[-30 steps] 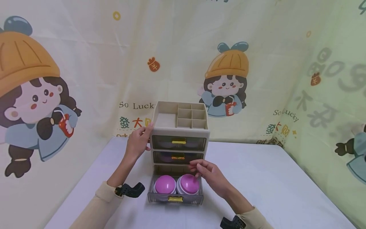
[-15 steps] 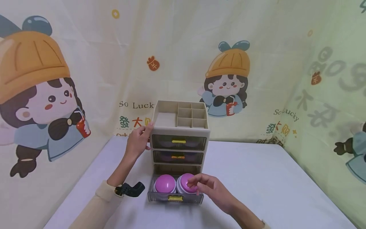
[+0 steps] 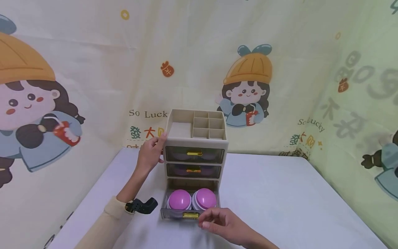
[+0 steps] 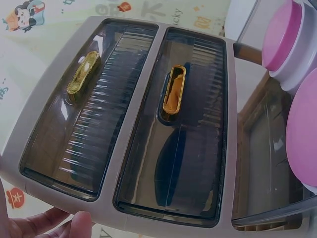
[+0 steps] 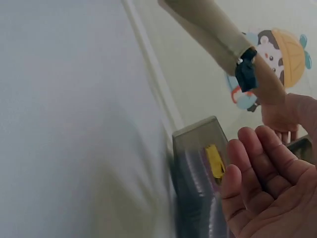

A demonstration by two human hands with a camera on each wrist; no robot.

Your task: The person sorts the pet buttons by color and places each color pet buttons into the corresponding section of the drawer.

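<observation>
A beige drawer organizer stands on the table, its bottom drawer pulled out toward me. Two round jars with pink domed lids lie in that drawer: the left jar and the right jar. My left hand rests against the organizer's left side, one fingertip up at the top corner. In the left wrist view its fingertips show beside the frame. My right hand, fingers loosely bent and holding nothing, is at the right of the drawer's gold handle, overlapping the drawer's front corner.
Two dark see-through drawers, the upper drawer and the middle drawer, are closed. The top tray has several compartments. A white table lies below, with a printed cloth hanging behind and at the sides.
My right hand has moved down and toward me, from over the right jar to the front of the pulled-out drawer. My left hand has stayed in place.
</observation>
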